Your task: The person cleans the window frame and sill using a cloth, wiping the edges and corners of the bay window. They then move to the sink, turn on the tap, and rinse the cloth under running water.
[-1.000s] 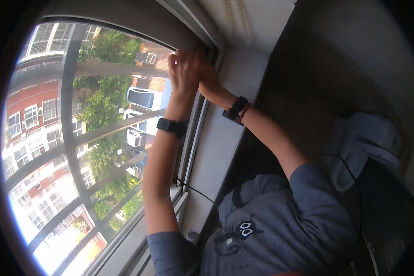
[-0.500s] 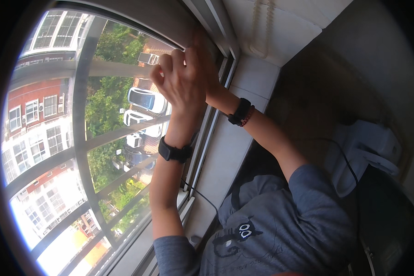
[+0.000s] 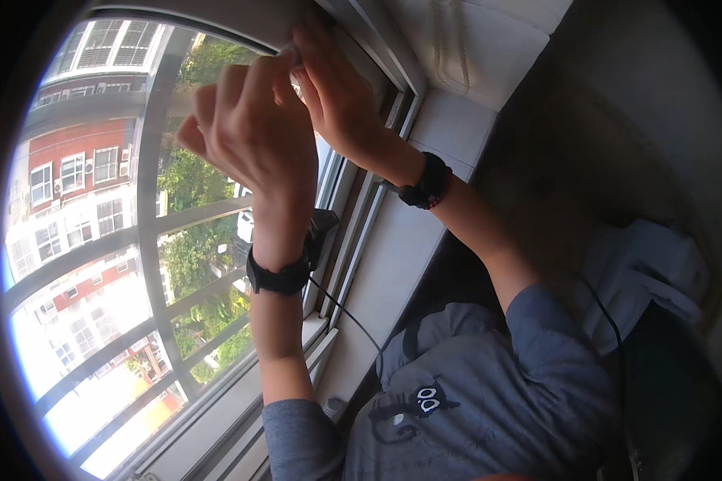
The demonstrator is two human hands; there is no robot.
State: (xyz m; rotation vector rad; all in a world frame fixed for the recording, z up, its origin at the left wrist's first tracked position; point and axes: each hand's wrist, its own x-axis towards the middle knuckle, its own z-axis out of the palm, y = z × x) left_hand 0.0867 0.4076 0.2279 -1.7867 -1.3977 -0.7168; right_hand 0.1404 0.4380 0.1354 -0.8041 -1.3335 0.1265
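My left hand [image 3: 253, 124] is raised in front of the window, its fingers curled and its thumb and forefinger pinched together. A small pale bit shows at those fingertips, too little to name. Right beside it, my right hand [image 3: 341, 104] is held up with long, stretched fingers against the dark inner window frame [image 3: 241, 28]. Its thumb side lies close to the pinched fingertips of the left; whether the two touch I cannot tell. Each wrist wears a black band, and a black device [image 3: 322, 228] sits at the left one.
Metal bars [image 3: 146, 200] cross outside the window, with greenery and buildings beyond. A tiled sill [image 3: 385, 256] runs along the frame. A beaded chain [image 3: 449, 48] hangs on the wall. A white appliance [image 3: 642, 272] stands at the right, and a black cable [image 3: 349, 317] leads from my left wrist.
My left hand has shifted left and turned, no longer overlapping the right. My right hand, mostly hidden before, now shows its stretched fingers. The view has moved slightly.
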